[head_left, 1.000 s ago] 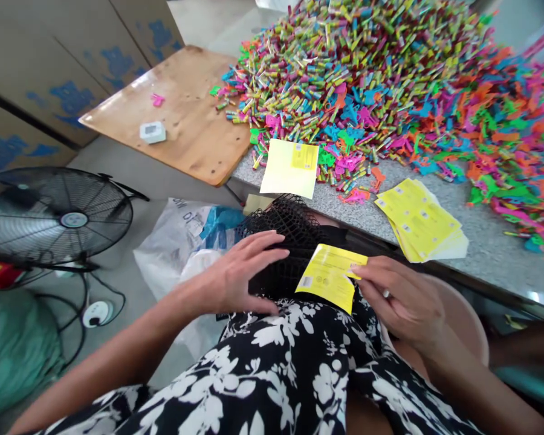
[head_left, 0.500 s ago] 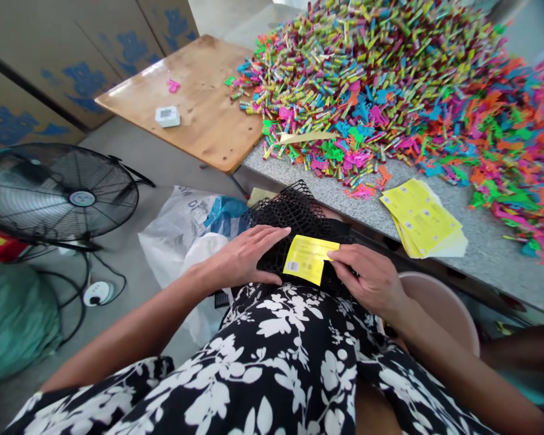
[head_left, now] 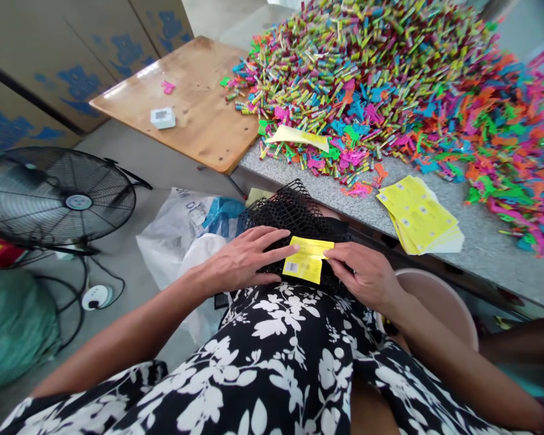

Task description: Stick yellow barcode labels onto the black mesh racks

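A yellow printed card [head_left: 304, 270] with a barcode lies over my lap, on top of black plastic mesh [head_left: 294, 208]. My right hand [head_left: 365, 275] pinches the card's right edge between thumb and fingers. Fingers apart, my left hand [head_left: 242, 260] reaches over the card's left side, and one fingertip rests on its upper part. The mesh spreads across my lap behind both hands. To the right, a stack of yellow printed cards [head_left: 419, 211] sits at the edge of the grey stone table [head_left: 489, 260].
Small colourful plastic pieces [head_left: 367, 78] form a big heap on the table. A wooden board table [head_left: 208, 90] holds a white device [head_left: 162, 118]. On the floor stand a black fan [head_left: 77, 202], white plastic bags [head_left: 172, 226] and a pale bucket [head_left: 439, 302].
My left hand has come a little to the right, its fingertip now on the card. The card lies flatter. My right hand keeps its pinch; the view has shifted slightly.
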Motion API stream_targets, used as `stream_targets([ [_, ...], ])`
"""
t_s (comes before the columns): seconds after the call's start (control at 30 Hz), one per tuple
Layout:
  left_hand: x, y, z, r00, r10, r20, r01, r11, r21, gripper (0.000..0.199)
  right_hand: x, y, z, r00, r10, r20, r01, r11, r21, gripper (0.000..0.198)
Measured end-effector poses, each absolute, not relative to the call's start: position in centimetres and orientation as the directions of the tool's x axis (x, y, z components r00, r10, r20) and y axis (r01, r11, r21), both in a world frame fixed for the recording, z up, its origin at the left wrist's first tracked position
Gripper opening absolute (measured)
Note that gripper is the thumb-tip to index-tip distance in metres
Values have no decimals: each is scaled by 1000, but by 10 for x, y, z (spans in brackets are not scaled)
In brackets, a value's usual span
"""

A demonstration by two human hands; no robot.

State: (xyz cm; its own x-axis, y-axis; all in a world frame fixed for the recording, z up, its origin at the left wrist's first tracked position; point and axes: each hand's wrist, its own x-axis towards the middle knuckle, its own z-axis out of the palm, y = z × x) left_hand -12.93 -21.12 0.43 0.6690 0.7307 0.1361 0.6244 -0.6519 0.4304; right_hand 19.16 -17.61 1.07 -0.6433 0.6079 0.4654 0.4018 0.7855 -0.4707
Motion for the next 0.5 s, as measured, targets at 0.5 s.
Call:
stream_targets([
  [0.5,-131,-210,3,696,699,166,617,-700,360,46,194,-176,10,-704,578,413,433,810,-395,17],
])
